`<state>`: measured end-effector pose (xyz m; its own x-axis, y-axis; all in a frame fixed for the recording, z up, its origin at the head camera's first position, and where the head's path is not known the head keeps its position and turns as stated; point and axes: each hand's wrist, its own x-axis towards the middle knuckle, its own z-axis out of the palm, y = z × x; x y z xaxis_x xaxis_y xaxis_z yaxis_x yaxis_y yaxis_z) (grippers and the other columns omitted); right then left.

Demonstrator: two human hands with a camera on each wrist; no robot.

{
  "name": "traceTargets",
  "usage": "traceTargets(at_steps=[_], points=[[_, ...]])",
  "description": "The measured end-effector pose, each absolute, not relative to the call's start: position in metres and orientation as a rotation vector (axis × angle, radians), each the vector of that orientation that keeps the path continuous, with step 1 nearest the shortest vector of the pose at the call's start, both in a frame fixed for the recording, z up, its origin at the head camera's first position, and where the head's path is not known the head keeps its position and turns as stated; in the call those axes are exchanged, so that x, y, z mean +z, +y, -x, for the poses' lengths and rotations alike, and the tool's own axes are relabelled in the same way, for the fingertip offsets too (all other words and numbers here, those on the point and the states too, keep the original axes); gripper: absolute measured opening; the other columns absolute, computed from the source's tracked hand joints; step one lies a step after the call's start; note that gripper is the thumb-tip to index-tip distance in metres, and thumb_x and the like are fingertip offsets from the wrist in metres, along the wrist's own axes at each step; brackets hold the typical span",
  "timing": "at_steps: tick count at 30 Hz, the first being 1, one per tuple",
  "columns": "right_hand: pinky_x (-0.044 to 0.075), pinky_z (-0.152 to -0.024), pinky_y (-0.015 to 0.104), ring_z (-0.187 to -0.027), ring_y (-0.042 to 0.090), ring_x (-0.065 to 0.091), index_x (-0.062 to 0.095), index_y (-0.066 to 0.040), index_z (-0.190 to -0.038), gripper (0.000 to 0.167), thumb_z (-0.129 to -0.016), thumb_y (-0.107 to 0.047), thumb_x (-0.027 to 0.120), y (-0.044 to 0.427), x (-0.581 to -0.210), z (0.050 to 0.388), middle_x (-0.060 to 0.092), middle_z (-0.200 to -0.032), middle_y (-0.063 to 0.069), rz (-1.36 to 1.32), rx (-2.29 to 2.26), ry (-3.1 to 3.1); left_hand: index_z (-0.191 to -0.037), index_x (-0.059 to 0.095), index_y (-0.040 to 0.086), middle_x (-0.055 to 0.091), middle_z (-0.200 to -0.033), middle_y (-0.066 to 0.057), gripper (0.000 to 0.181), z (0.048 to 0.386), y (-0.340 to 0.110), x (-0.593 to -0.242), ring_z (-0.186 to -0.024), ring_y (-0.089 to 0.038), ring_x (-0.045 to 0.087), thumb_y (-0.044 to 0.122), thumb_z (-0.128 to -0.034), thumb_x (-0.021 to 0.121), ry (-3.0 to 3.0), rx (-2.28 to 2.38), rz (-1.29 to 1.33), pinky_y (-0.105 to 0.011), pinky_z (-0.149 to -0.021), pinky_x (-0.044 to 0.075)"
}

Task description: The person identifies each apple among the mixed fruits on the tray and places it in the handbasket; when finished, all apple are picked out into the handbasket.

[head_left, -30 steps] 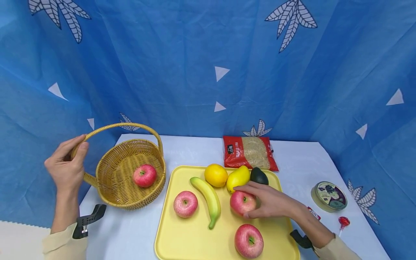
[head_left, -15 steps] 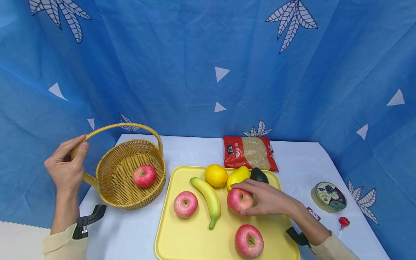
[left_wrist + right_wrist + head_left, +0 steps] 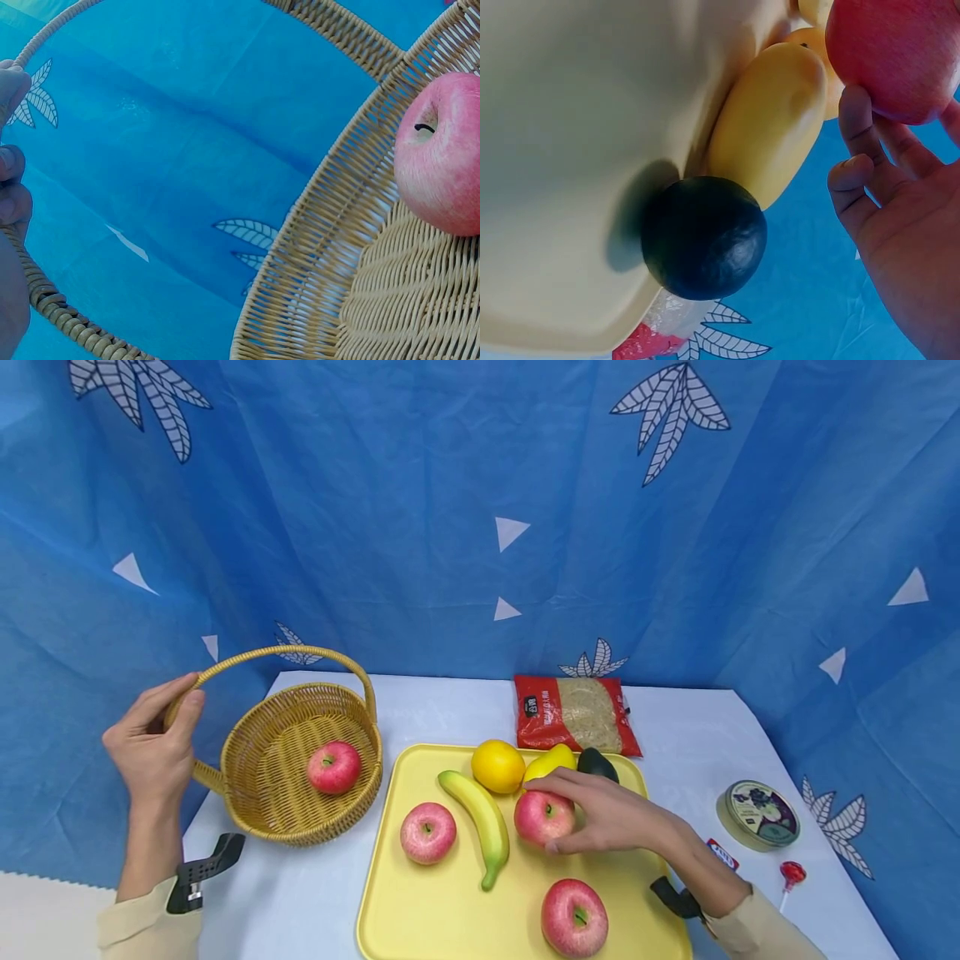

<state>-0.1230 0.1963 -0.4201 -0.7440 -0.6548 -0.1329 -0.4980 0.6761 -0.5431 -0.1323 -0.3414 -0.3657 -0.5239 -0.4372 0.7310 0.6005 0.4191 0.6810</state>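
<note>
Held apple [image 3: 538, 818] shifting left over the yellow tray [image 3: 435, 917].
My right hand [image 3: 618, 814] is gripping it between thumb and fingers; my left hand [image 3: 159, 737] is holding the handle [image 3: 300, 649] of the basket [image 3: 288, 777]. Risk: smooth skin maybe slipping, apple dropping near the banana [image 3: 483, 822]; or my left loosening, basket tipping.

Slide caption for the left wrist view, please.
Left hand gripping the handle of a wicker basket, a pink-red apple inside.
</note>
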Motion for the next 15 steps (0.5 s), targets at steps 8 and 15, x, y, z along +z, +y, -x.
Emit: traceTargets(at_steps=[8, 15], points=[[0.054, -0.089, 0.034, -0.107, 0.002, 0.054, 0.050, -0.047, -0.142, 0.072, -0.077, -0.063, 0.077, 0.189, -0.418, 0.128, 0.054, -0.127, -0.022, 0.984, -0.672, 2.593, -0.108, 0.072, -0.013, 0.077, -0.104, -0.004, 0.021, 0.131, -0.340, -0.364, -0.084, -0.003, 0.067, -0.008, -0.0874, 0.072, -1.679, -1.302, 0.162, -0.010, -0.070, 0.049], [0.053, -0.088, 0.032, -0.106, 0.001, 0.055, 0.051, -0.042, -0.144, 0.072, -0.079, -0.063, 0.075, 0.183, -0.418, 0.130, 0.054, -0.128, -0.022, 1.072, -0.664, 2.605, -0.108, 0.072, -0.013, 0.077, -0.103, -0.009, 0.021, 0.132, -0.341, -0.365, -0.083, -0.004, 0.068, -0.008, -0.0869, 0.072, -1.670, -1.307, 0.165, -0.011, -0.071, 0.050]])
